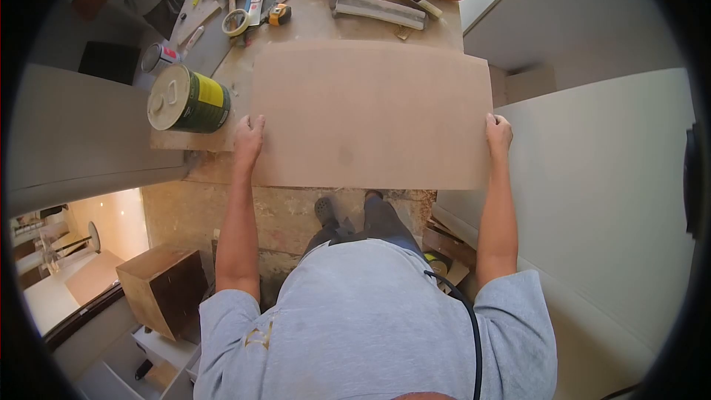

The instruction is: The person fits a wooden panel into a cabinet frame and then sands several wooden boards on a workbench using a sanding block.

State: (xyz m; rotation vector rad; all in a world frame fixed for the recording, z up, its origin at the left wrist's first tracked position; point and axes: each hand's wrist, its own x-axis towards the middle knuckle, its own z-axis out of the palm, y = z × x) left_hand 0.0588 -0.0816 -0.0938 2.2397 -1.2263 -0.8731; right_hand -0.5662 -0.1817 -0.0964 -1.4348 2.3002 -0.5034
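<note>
From my seat at the head view, both hands are closed on the same thing: the left hand (249, 139) grips one short edge of a thin brown panel (370, 115), and the right hand (499, 133) grips the opposite one, thumbs on top, the undersides hidden from me. The panel lies straight ahead, spanning the gap between the hands, its long axis running from one to the other, across the body. Neither hand is clearly nearer; both hold a little to the body side of mid-edge. The panel's near long edge juts past the bench (311, 26) towards the body; whether the rest touches the benchtop I can't tell. Just beyond the left hand stands a green-and-yellow tub (201, 100); a pale wall panel (600, 170) flanks the right. Past the far edge lie a tape roll (235, 23), a tape measure (279, 15) and a pale bar (380, 11).
</note>
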